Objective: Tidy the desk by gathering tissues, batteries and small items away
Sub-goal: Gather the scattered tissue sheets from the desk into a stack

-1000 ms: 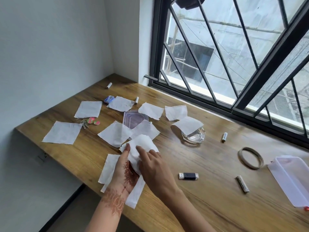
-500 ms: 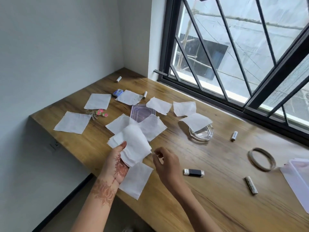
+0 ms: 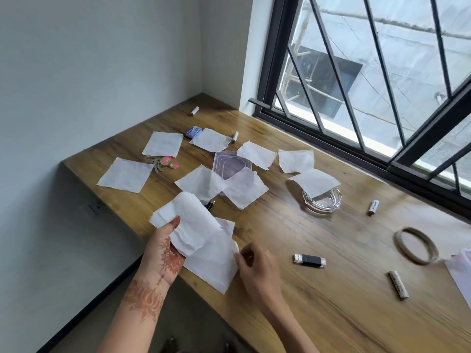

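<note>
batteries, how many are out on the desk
4. A far battery at the very back, a second battery beside the far tissue, a third battery right of the glass dish, a fourth battery in front of the ring. Tissues may hide more.

Matt wood, soft paper, clear glass

Grained wooden desk [image 3: 318, 250]; thin crinkled paper tissues [image 3: 188, 225]; glossy glass dish [image 3: 322, 202]; translucent plastic box [image 3: 230, 166].

White tissue squares [image 3: 122, 175] lie flat over the far left bench [image 3: 331, 250]. A rumpled tissue stack [image 3: 188, 225] is gripped in the left hand [image 3: 163, 253], overlapping a loose sheet [image 3: 214, 263] pinched by the right hand [image 3: 257, 268]. Right lie a black USB stick [image 3: 309, 260] and two pale batteries [image 3: 373, 207].
</note>
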### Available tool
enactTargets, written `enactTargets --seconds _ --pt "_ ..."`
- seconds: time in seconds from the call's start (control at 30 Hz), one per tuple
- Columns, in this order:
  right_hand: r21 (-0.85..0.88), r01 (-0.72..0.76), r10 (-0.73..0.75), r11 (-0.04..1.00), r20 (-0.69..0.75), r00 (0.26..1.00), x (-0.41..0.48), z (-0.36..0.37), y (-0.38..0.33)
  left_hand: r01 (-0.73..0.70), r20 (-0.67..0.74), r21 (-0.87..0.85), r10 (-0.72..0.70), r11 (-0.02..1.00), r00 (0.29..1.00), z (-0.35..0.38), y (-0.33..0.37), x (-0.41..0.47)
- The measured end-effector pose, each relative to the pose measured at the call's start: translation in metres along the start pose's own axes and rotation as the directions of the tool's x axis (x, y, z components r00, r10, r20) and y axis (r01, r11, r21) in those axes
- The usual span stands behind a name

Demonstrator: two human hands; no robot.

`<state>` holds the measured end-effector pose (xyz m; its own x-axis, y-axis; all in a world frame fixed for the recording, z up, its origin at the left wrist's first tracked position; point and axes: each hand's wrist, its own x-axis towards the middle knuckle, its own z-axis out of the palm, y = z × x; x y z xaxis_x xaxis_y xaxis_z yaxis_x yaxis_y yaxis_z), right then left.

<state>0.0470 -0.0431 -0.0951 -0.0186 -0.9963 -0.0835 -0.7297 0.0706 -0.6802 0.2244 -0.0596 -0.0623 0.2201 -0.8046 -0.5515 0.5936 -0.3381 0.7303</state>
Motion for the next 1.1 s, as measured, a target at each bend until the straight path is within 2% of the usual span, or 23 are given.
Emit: enactTargets --seconds 0.07,0.17,0.23,0.3,0.4,0.5,0.6,0.7,0.8,0.9,1.0,1.1 --pt "0.227 -0.116 0.113 0.967 0.027 0.993 0.006 -0.009 -0.002 0.024 0.01 -0.01 -0.023 1.0 1.0 -0.004 0.004 0.001" --pt "0.561 -0.222 0.257 0.798 0.017 0.966 0.013 -0.022 -0.009 0.044 0.034 -0.002 -0.044 0.999 0.998 -0.005 0.011 0.002" --pt "0.645 -0.213 0.314 0.734 -0.044 0.948 0.018 -0.031 -0.018 0.062 0.068 0.031 -0.064 0.998 0.996 -0.005 0.017 0.001" --pt "0.671 -0.185 0.349 0.718 -0.116 0.93 0.023 -0.04 -0.029 0.086 0.145 0.03 -0.089 0.996 0.985 -0.005 0.021 -0.002" --pt "0.646 -0.087 0.308 0.758 -0.238 0.921 0.03 -0.05 -0.05 0.128 0.191 0.029 -0.131 0.991 0.973 -0.01 0.025 -0.001" --pt "0.534 0.02 0.215 0.846 -0.374 0.902 0.033 -0.052 -0.073 0.169 0.162 0.134 -0.19 0.976 0.968 -0.01 0.034 0.005" --pt "0.446 0.089 0.115 0.89 -0.41 0.905 0.034 -0.042 -0.098 0.175 0.17 0.21 -0.212 0.962 0.962 -0.009 0.041 0.01" --pt "0.331 0.111 0.016 0.937 -0.36 0.933 0.032 -0.019 -0.124 0.211 0.224 0.24 -0.266 0.948 0.938 -0.011 0.045 0.011" --pt "0.229 0.131 -0.058 0.964 -0.301 0.952 0.028 0.008 -0.147 0.315 0.34 0.127 -0.339 0.941 0.877 -0.011 0.048 0.009" --pt "0.243 0.101 -0.056 0.965 -0.184 0.981 0.024 0.029 -0.163 0.276 0.442 0.054 -0.271 0.96 0.855 -0.016 0.05 0.01" --pt "0.266 0.058 -0.027 0.962 -0.12 0.992 0.02 0.043 -0.167 0.247 0.451 0.06 -0.247 0.967 0.857 -0.024 0.055 0.015" --pt "0.327 0.054 -0.003 0.943 -0.155 0.988 0.02 0.05 -0.165 0.239 0.382 0.162 -0.284 0.957 0.88 -0.03 0.062 0.021"
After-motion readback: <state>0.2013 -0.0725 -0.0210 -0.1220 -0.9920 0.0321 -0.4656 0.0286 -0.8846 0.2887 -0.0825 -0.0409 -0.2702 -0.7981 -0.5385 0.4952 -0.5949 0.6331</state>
